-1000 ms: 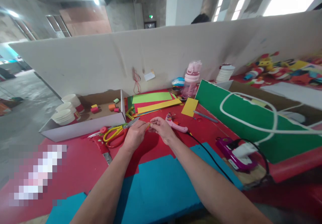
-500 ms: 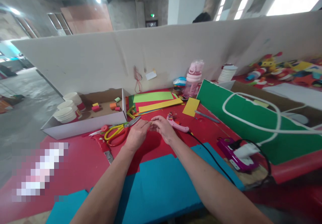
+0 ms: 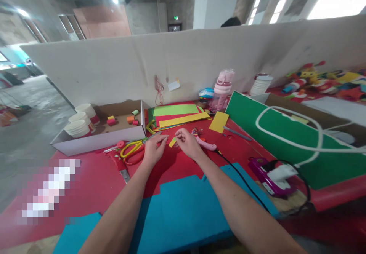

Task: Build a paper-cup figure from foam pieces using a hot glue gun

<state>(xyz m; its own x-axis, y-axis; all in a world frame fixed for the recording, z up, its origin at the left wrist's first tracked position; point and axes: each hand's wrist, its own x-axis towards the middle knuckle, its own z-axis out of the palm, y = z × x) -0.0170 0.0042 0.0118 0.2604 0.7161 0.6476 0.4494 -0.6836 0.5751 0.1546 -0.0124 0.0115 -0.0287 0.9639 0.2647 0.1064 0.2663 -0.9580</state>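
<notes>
My right hand (image 3: 185, 142) pinches a small yellow paper piece (image 3: 172, 142), with a bit of green at its upper end, above the red tabletop. My left hand (image 3: 155, 147) is just to the left, a small gap from the paper. Its fingers stretch forward with the thumb apart, and nothing shows in them. Close beside that hand lie scissors (image 3: 130, 149) with yellow and red handles, their blades partly covered by it. A pink glue gun (image 3: 207, 146) rests beyond my right wrist, its black cord running toward me.
A white box (image 3: 100, 140) at left holds paper cups (image 3: 77, 128) and small rolled paper pieces. Coloured paper sheets (image 3: 174, 110) lie at the back. A utility knife (image 3: 118, 165), a purple power strip (image 3: 270, 178), a green-sided box (image 3: 257, 132) and blue sheets (image 3: 183, 208) surround my arms.
My hands were together at the fingertips and have moved apart. The yellow paper piece now shows in my right hand, while my left hand has drawn back slightly left.
</notes>
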